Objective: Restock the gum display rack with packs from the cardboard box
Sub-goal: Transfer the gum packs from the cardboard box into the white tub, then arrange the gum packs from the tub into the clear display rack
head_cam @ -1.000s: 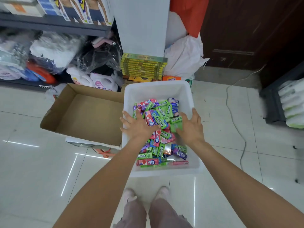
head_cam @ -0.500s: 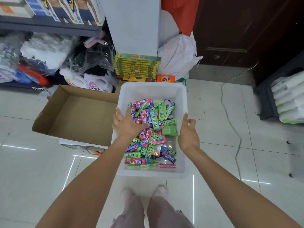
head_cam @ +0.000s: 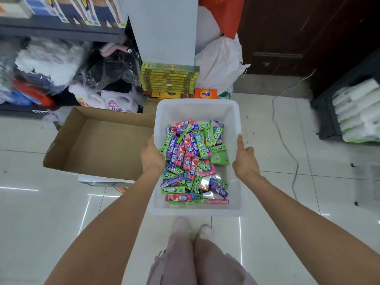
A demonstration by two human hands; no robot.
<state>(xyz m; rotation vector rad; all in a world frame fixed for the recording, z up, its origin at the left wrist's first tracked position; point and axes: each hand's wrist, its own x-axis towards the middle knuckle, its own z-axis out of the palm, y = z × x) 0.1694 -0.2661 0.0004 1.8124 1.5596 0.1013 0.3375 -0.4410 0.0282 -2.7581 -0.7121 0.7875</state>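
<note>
At centre frame, the left hand (head_cam: 153, 156) lies against the left rim of the white rectangular plastic tub (head_cam: 196, 106), fingers over the edge but hidden, so its grasp cannot be told; the right hand (head_cam: 244, 160) hovers released beside the right rim. Seat both hands evenly on opposite rims before lifting, keeping the tub level so the loose green, pink and purple gum packs (head_cam: 192, 159) stay heaped inside. Left of the tub, the open brown cardboard box (head_cam: 102, 145) shows only bare floor; no display rack is visible.

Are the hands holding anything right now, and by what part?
Both hands are at the white plastic bin: left hand at its left rim, right hand at its right rim. Whether the fingers actually grip cannot be told.
</note>
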